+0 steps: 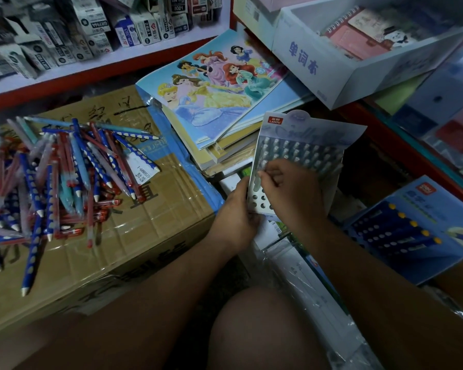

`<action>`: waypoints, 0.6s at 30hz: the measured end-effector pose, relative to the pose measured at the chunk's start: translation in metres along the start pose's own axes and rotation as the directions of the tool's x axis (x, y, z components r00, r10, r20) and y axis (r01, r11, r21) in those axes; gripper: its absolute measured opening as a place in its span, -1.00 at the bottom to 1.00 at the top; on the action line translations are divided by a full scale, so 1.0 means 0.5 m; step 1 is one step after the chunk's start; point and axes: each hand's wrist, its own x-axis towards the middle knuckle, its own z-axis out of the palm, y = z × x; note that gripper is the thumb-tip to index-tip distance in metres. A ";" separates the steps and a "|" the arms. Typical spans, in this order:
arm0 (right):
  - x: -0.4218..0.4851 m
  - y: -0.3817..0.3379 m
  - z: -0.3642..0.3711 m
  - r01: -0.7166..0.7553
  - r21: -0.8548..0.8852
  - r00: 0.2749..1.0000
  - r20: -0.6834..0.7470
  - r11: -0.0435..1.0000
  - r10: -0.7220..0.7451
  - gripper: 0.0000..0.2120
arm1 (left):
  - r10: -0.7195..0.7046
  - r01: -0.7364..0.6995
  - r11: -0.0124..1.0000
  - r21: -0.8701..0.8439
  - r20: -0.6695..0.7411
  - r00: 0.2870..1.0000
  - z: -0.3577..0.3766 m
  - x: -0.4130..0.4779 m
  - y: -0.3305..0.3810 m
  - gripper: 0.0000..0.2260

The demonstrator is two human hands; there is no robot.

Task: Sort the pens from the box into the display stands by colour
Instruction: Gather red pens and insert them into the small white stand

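On the left a loose heap of plastic pens, dark blue with white dots, red, teal and lilac, lies on top of a taped brown cardboard carton; the heap is large, so I judge that most of the sorting is left to do. Beyond it, toward the middle, sits a stack of picture books with princess covers. Right of the carton the person holds a pale grey-blue card display stand, tilted up toward them; the left hand grips its near left edge; the right hand lies on its face, fingertips pinched on what looks like a pale pen going in at the left side. Most rows of this stand show pale pen tops; only a few round holes at the near left corner are empty, so it seems close to full. Further right a dark blue card display stand lies flat, showing a row of yellow ends; whether its other slots are filled I cannot tell. Far right, a white cardboard box holds spiral notebooks.
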 end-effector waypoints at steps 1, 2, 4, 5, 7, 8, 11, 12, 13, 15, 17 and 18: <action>0.000 -0.002 0.000 -0.005 -0.009 1.000 -0.002 1.000 0.005 -0.86 | 0.004 -0.004 1.000 -0.012 0.018 1.000 -0.004 -0.003 0.003 -0.40; 0.001 -0.003 -0.001 -0.008 -0.021 1.000 -0.005 1.000 0.007 -0.86 | 0.009 -0.008 0.999 -0.032 0.033 0.999 -0.008 -0.006 0.006 -0.40; 0.001 -0.003 -0.007 -0.011 -0.039 1.000 0.005 0.999 0.011 -0.88 | 0.016 -0.012 0.997 -0.079 0.044 0.999 -0.014 -0.015 0.015 -0.43; -0.002 0.000 -0.010 -0.024 -0.037 0.999 0.028 0.999 0.025 -0.90 | 0.014 -0.010 0.995 -0.098 0.041 0.999 -0.018 -0.020 0.023 -0.46; -0.014 0.008 -0.016 -0.052 -0.048 0.994 0.091 0.997 0.056 -0.93 | 0.004 -0.004 0.992 -0.123 0.001 1.000 -0.030 -0.028 0.039 -0.52; -0.022 0.011 -0.019 -0.044 -0.076 0.992 0.112 0.996 0.052 -0.92 | -0.009 0.006 0.991 -0.135 -0.025 1.000 -0.040 -0.033 0.048 -0.57; -0.044 0.003 -0.034 0.007 -0.091 0.983 0.184 0.996 0.010 -0.88 | -0.045 0.028 0.988 -0.152 -0.110 0.993 -0.091 -0.055 0.064 -0.76; -0.050 -0.008 -0.040 0.027 -0.073 0.977 0.212 0.997 -0.011 -0.89 | -0.051 0.035 0.993 -0.109 -0.143 0.988 -0.116 -0.064 0.062 -0.80; -0.055 -0.024 -0.045 0.060 -0.050 0.970 0.240 0.997 -0.046 -0.90 | -0.055 0.042 0.996 -0.072 -0.178 0.983 -0.144 -0.075 0.057 -0.85; -0.059 -0.062 -0.049 0.142 -0.007 0.945 0.299 0.990 -0.133 -0.93 | -0.062 0.053 0.998 -0.044 -0.248 0.967 -0.200 -0.099 0.043 -0.94; -0.059 -0.107 -0.042 0.193 0.043 0.916 0.349 0.980 -0.196 -0.98 | -0.073 0.060 0.997 -0.048 -0.334 0.940 -0.255 -0.123 0.032 -0.99; -0.059 -0.131 -0.034 0.220 0.064 0.903 0.365 0.973 -0.228 -0.97 | -0.086 0.066 0.996 -0.067 -0.373 0.924 -0.281 -0.135 0.028 -0.97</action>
